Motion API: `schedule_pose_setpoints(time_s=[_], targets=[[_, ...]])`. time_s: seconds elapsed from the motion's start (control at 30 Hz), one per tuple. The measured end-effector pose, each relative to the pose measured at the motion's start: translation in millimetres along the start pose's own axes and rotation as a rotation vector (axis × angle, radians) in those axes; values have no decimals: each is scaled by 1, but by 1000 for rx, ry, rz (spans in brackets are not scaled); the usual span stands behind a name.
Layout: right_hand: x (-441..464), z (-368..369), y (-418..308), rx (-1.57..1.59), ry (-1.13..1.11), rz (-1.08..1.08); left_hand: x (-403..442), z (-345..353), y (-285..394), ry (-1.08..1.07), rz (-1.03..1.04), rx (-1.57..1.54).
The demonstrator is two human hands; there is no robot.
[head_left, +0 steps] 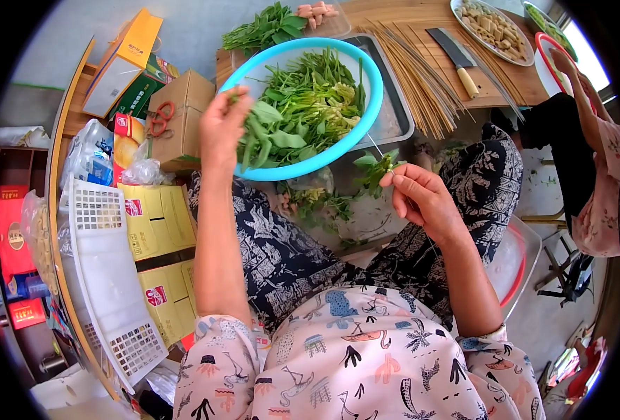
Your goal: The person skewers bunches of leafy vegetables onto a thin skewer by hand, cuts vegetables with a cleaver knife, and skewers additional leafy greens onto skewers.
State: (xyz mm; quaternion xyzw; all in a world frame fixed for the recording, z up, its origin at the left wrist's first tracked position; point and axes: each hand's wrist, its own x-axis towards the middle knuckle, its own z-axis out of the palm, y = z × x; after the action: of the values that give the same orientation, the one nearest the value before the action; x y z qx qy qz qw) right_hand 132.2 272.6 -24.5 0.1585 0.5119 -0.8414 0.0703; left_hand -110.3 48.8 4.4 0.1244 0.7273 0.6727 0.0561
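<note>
My left hand (222,126) is at the left rim of a bright blue basin (308,170), its fingers curled against some leafy greens (261,129) that hang over the near side. Part of its grip is hidden. More cut green leaves and stems (317,98) fill the basin. Lower and to the right, my right hand (418,196) pinches a thin skewer (375,145) with a small bunch of greens (373,171) on it. The skewer slants up toward the basin. Loose leaves (331,206) lie beneath, between my knees.
Bare skewers (415,77) and a cleaver (453,59) lie on the wooden table (422,14). A metal tray (394,126) sits under the basin. A plate of cut food (492,31) stands behind. Boxes (159,224) and scissors (161,119) are at left. Another person (597,175) sits at right.
</note>
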Motion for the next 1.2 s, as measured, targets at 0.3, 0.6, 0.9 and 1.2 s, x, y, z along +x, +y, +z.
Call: schedule_pose_setpoints(time_s=[0.3,0.6,0.9,1.2], targets=[[-1,-3,1,21,32,-22,6,-3,14,-132,-77,312],[-3,-6,-1,55,117,-71,10,5,43,-122,99,538],[-6,-11,-4,109,119,-122,-16,30,17,-210,61,476],[-15,-32,-12,544,-166,-238,-47,33,17,-173,36,440]])
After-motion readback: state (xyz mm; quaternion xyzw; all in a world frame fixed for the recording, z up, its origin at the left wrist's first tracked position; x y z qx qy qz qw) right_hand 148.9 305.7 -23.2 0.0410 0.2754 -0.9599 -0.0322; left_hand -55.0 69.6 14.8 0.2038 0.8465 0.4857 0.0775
